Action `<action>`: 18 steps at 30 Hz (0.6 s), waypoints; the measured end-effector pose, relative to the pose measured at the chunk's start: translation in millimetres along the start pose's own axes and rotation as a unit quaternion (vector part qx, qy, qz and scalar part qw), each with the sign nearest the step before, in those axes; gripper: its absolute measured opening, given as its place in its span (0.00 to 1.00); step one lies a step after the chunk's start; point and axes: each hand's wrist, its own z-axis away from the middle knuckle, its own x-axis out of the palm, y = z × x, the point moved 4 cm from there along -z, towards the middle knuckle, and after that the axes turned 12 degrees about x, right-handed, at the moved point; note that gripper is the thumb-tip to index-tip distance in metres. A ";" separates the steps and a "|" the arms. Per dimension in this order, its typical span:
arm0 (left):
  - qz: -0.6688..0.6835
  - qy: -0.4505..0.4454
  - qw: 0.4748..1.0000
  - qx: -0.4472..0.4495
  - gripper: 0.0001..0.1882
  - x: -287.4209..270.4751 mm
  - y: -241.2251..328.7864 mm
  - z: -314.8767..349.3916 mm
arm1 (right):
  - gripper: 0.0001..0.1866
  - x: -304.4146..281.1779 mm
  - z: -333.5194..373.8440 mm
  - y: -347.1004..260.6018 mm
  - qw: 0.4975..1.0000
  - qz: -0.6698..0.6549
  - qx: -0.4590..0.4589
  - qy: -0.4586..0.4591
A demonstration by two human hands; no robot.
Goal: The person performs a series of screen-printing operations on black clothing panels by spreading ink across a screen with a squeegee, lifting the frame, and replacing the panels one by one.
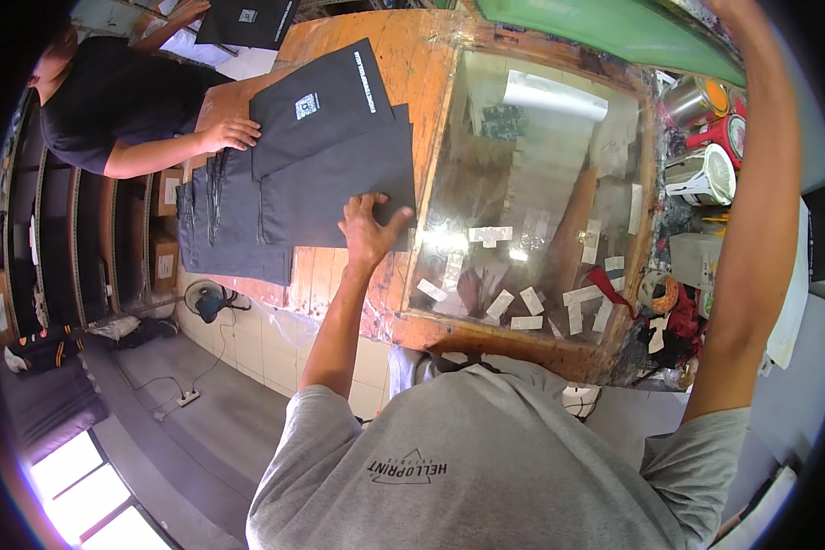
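Note:
My left hand (374,227) rests on the right edge of a stack of flat black bags or sheets (339,183), with its fingers and thumb apart. On top lies a black piece (325,101) with a small white square print and a white line of print. Stretched up at the far right, my right arm (752,202) runs out of the picture at the top. The right hand is cut off there, near a raised green screen frame (605,27). A co-worker's hand (232,135) touches the left edge of the top piece.
Right of the stack, a glass-topped panel (467,174) in a wooden frame has scattered pale tape strips. Paint cans (697,176) and rags crowd the right side. The co-worker (110,110) stands at left, another black printed piece (247,20) nearby. Shelves (92,238) and a fan (209,299) lie lower left.

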 end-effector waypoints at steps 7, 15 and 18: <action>0.253 -0.001 0.946 -0.202 0.10 4.7 -21.9 -21.4 | 0.18 -1.9 7.4 4.0 0.998 -0.012 0.056 -0.029; -0.040 -0.120 0.989 0.072 0.22 20.0 56.2 -40.6 | 0.21 -7.1 9.7 -0.2 0.997 -0.035 0.012 -0.066; -0.079 -0.086 0.987 0.109 0.29 63.8 91.1 -50.4 | 0.21 -11.8 7.6 3.5 0.999 0.003 0.025 -0.038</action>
